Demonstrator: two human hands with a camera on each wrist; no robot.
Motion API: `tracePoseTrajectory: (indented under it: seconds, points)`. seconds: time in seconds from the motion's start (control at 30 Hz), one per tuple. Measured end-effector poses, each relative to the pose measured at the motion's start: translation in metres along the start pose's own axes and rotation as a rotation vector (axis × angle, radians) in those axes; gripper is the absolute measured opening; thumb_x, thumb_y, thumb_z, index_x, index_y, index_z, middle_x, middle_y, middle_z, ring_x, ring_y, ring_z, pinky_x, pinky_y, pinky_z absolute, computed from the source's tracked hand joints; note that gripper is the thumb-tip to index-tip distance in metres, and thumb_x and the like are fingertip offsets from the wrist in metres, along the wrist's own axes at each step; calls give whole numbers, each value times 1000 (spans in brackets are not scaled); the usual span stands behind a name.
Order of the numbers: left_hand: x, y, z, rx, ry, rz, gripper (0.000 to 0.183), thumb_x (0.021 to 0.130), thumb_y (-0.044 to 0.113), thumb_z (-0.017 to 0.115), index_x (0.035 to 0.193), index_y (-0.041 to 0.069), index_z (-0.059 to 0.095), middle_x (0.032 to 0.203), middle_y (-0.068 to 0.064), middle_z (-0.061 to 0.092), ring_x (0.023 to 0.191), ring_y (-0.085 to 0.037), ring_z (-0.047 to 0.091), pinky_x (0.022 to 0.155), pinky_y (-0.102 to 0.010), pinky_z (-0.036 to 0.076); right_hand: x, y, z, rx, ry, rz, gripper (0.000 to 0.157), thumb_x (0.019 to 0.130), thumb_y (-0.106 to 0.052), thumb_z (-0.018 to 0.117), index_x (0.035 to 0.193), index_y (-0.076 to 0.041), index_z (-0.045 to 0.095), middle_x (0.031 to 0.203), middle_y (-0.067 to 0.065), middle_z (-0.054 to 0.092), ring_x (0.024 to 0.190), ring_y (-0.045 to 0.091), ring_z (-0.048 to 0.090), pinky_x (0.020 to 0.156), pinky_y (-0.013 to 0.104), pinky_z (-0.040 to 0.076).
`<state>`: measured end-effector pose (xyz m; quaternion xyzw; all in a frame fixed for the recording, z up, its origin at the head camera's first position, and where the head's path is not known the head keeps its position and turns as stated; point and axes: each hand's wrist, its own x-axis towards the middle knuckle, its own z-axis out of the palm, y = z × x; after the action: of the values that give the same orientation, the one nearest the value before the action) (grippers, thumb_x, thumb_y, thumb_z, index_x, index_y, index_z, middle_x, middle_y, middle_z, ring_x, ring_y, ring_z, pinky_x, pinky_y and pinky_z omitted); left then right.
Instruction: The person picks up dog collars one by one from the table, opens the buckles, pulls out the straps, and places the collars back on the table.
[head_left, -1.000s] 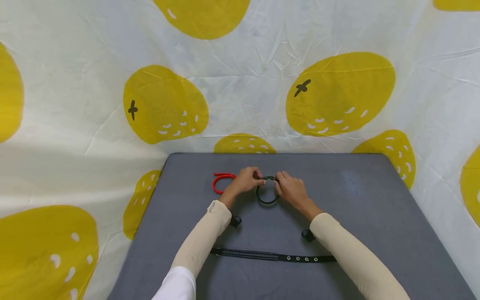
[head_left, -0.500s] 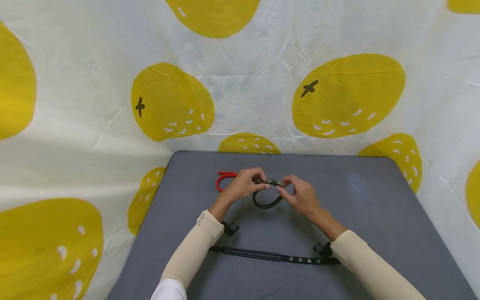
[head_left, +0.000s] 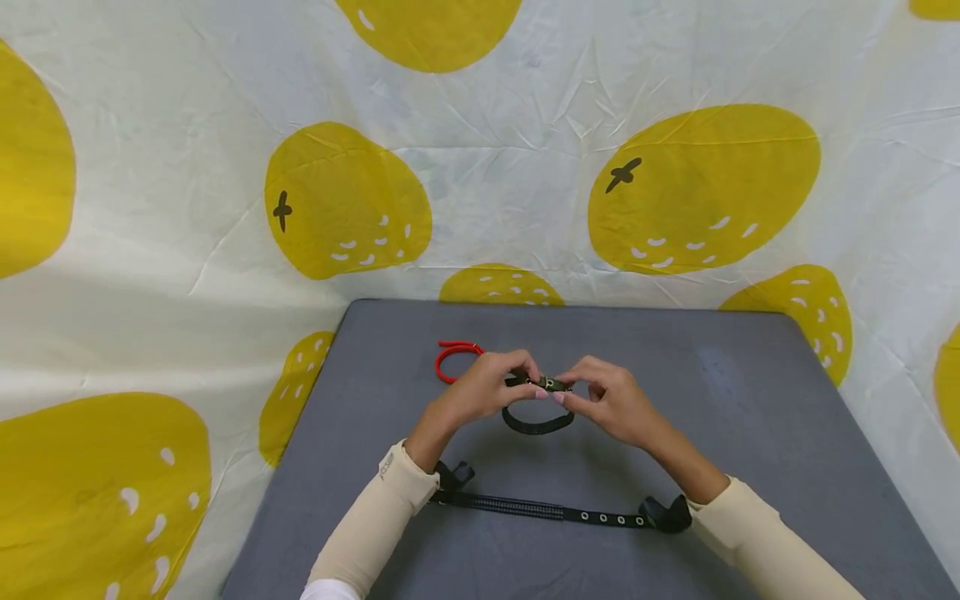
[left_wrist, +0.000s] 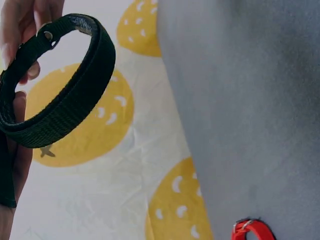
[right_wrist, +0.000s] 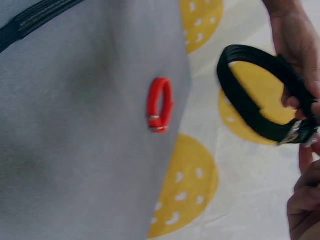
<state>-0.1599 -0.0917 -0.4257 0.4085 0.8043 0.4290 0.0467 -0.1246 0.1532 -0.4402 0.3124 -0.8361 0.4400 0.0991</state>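
Note:
A dark collar (head_left: 536, 428), bent into a closed ring, is held up above the grey table between both hands. My left hand (head_left: 487, 385) pinches its strap on the left of the metal buckle between thumb and fingers. On the other side, the thumb and fingers of my right hand (head_left: 611, 396) pinch the strap close by the buckle. Woven texture shows on the ring-shaped collar (left_wrist: 75, 110) in the left wrist view, with a metal eyelet near the fingers. The right wrist view shows the buckle (right_wrist: 290, 134), partly covered by fingers.
Behind my left hand, a red collar (head_left: 438, 365) lies coiled on the table (head_left: 750, 433). A long black collar (head_left: 517, 505) with metal eyelets is laid out flat across the front. A white cloth (head_left: 510, 200) printed with yellow fruit hangs behind.
Both hands have brought the dark collar up off the table and nearer to me. Its ring now hangs below the fingers. The red and long black collars stay put.

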Motion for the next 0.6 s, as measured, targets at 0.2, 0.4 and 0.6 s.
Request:
tracePoseTrajectory:
  seconds: [0.2, 0.4, 0.6]
  points:
    - [-7, 9, -1, 18, 34, 2, 26, 90, 20, 76, 112, 14, 64, 105, 3, 70, 98, -6, 65, 87, -24, 54, 3, -18, -6, -12, -36, 65, 15, 87, -12, 79, 101, -17, 77, 91, -9, 61, 52, 4, 35, 49, 22, 35]
    - [-9, 15, -2, 100, 48, 76, 37, 92, 18, 74, 127, 9, 66, 114, -1, 70, 99, -10, 63, 87, -22, 52, 3, -23, -7, 2, -21, 41, 18, 87, -9, 78, 102, -18, 75, 92, -8, 62, 50, 2, 34, 48, 21, 35]
    - [-10, 16, -3, 200, 97, 91, 23, 94, 22, 72, 116, 15, 70, 105, 5, 69, 89, -8, 52, 78, -23, 46, 6, -39, -9, 54, 8, 33, 19, 86, 0, 76, 100, -12, 72, 91, -2, 61, 47, -2, 31, 44, 20, 34]
